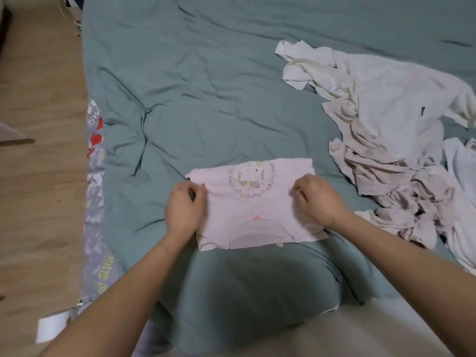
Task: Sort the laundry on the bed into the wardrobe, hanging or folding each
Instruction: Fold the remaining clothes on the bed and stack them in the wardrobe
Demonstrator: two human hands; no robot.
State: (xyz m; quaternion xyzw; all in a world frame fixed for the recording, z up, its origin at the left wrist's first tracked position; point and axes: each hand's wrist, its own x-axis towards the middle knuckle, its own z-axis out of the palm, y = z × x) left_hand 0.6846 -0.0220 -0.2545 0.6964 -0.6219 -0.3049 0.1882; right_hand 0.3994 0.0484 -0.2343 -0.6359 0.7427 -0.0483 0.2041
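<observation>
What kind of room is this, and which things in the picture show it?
Most likely a bedroom at home. A bed with a rumpled green cover fills the view, a pile of pale laundry lies on it, and wood-look flooring runs alongside.

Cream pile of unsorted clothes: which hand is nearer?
Right. The right hand grips the pink shirt beside the cream pile; the left hand grips the shirt's far side.

We see wood-look flooring (38, 176) left of the bed. A grey printed sheet (95, 181) with red hearts and lettering hangs along the bed's edge. White rectangular object (51, 328) at lower left, unidentifiable.
</observation>
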